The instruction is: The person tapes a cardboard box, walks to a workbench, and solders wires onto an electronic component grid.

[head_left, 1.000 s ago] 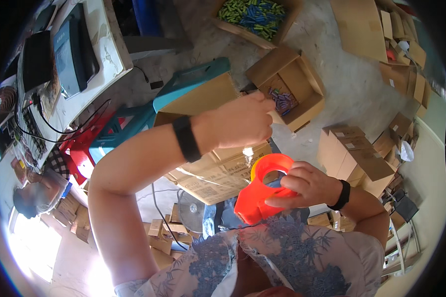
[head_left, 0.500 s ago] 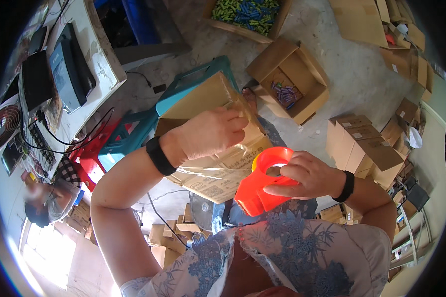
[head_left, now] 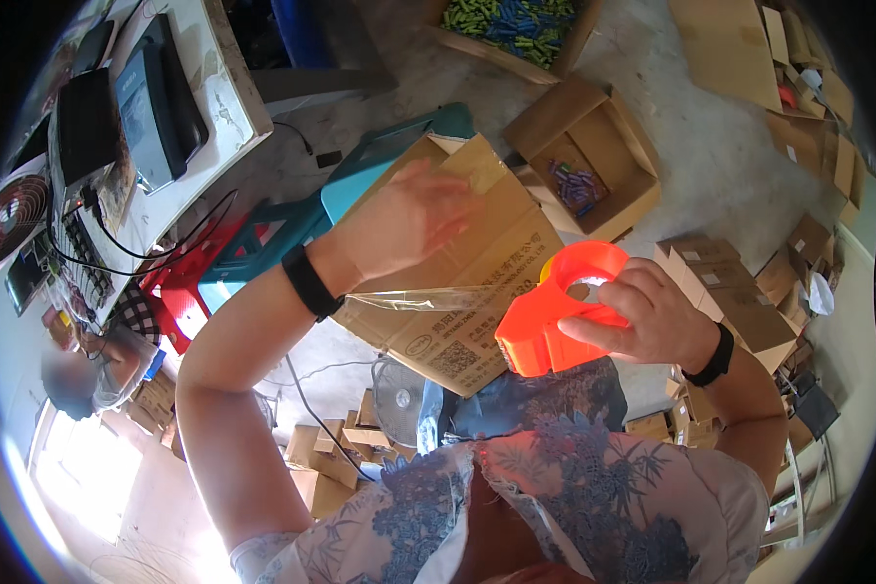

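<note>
Right grip clasps the orange tape dispenser, now farther from the shirt, by the carton's right edge. Left hand, blurred, has loosened its fingers over the carton. Clear tape spans its printed side; sealing seems underway.

The carton has a table left, the tape dispenser right.

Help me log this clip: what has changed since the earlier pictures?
The left hand has moved left over the carton, whose near corner has swung right. The right hand has carried the orange tape dispenser rightward and away from the body. Its grip remains; the box of purple cylinders hasn't moved.
</note>
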